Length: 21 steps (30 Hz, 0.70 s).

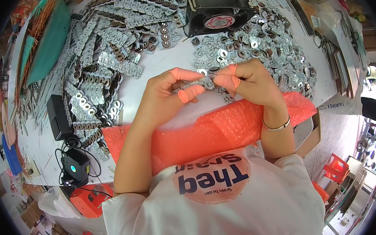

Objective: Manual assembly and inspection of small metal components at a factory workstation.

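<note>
My left hand point(165, 93) and my right hand point(249, 82) meet above a white table point(157, 67), both pinching one short grey strip of small circuit parts point(198, 84). Orange finger cots cover several fingertips on each hand. A silver bracelet point(277, 126) circles my right wrist. Beneath my forearms lies a sheet of orange bubble wrap point(207, 136).
Long strips of the same parts are heaped at the back left point(116, 43), and loose single pieces lie at the right point(257, 45). A black square fan point(217, 12) stands behind them. Black adapters and cables point(65, 127) sit at the left, near a green mat point(51, 40). A cardboard box point(308, 134) stands at the right edge.
</note>
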Tool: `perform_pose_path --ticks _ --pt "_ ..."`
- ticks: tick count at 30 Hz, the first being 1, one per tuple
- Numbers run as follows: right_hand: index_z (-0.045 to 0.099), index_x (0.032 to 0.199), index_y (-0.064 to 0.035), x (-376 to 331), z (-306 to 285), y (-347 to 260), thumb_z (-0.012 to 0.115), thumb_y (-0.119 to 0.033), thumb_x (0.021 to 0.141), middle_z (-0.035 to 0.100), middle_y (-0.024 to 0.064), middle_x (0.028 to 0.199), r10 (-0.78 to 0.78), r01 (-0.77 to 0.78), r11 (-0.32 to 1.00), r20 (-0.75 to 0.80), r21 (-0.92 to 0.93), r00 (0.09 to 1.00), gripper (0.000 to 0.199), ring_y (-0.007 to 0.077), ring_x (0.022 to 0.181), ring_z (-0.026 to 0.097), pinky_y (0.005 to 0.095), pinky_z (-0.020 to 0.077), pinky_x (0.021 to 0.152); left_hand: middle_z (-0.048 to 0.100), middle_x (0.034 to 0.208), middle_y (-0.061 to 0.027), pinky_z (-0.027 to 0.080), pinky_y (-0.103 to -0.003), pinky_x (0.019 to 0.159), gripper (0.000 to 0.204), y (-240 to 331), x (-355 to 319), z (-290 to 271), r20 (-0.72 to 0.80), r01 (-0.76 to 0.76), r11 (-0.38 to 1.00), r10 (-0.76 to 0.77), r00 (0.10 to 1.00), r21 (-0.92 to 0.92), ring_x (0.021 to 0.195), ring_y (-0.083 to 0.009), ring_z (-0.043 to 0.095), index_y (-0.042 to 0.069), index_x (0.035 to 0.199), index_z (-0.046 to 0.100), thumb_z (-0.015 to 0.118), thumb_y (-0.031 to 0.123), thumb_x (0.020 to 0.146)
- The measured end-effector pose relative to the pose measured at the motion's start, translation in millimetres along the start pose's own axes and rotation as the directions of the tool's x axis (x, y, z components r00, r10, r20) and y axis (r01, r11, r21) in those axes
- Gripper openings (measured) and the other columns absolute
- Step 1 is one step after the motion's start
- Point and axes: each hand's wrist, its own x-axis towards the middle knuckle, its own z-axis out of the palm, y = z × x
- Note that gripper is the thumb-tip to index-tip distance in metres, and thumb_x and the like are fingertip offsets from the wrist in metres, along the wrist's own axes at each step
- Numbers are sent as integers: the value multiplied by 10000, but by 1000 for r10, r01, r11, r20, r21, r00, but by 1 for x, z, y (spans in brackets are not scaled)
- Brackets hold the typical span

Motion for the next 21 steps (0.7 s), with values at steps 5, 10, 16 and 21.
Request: perform_pose_path --ticks 5,10,16,21 --pt "646 793 9 1 1 -3 628 -123 843 546 22 549 -57 31 989 178 142 982 142 75 470 498 217 386 442 629 881 -90 529 -260 570 218 6 -1 -1 82 96 982 -84 993 -160 714 -142 622 10 940 574 696 -3 759" --pt "586 806 -5 -1 17 -2 587 -165 880 487 -6 542 -57 8 952 150 307 987 176 59 433 424 205 326 411 634 866 -94 533 -270 555 198 8 -2 -3 109 84 945 -51 993 -316 653 -121 607 2 910 562 694 -15 763" --pt "549 838 -28 0 24 -6 553 -208 908 425 -36 539 103 -164 734 131 659 986 194 38 431 345 193 268 409 628 814 -90 525 -276 577 190 16 -7 10 -37 -53 948 44 998 -312 673 -149 616 19 872 556 692 -21 746" --pt "570 806 -6 1 29 2 535 -235 915 487 -22 610 -37 69 972 -141 224 989 256 57 523 419 209 338 462 636 894 -86 534 -247 651 189 9 -4 9 -52 -497 789 550 834 361 759 -141 628 -6 937 589 664 -33 766"
